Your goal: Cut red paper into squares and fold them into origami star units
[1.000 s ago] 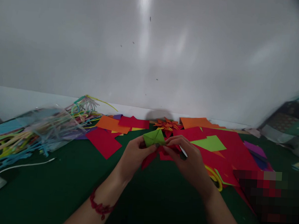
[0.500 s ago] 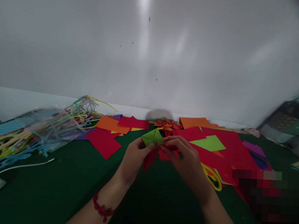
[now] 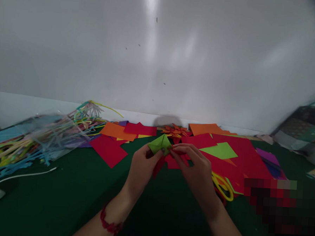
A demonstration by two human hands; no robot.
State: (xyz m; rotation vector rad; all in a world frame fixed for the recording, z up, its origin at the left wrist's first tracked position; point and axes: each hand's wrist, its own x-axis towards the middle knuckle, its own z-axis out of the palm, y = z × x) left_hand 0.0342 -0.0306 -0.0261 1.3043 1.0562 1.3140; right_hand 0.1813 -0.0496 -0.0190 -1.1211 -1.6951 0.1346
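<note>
Between my two hands, above the table, is a folded piece of green and red paper; its green part (image 3: pixel 160 143) faces up and its red part (image 3: pixel 159 166) hangs below. My left hand (image 3: pixel 145 166) is closed on it, thumb on top near the middle. The fingers of my right hand (image 3: pixel 193 161) pinch at its right edge, where a bit of red shows. My left wrist wears a red bracelet (image 3: pixel 110 225). Beside my right wrist lie scissors with yellow handles (image 3: pixel 226 186), partly hidden by the arm.
Red (image 3: pixel 109 150) and orange sheets (image 3: pixel 114 131) lie left on the green tablecloth (image 3: pixel 63 204). An orange paper flower (image 3: pixel 175 130) sits at the back, by the white wall (image 3: pixel 97 51). More red sheets and a green sheet (image 3: pixel 221 150) lie right. Pipe cleaners (image 3: pixel 48 140) pile up left.
Both hands stay on the folded paper. The green part has turned slightly, and the right fingertips have shifted a little left along its edge.
</note>
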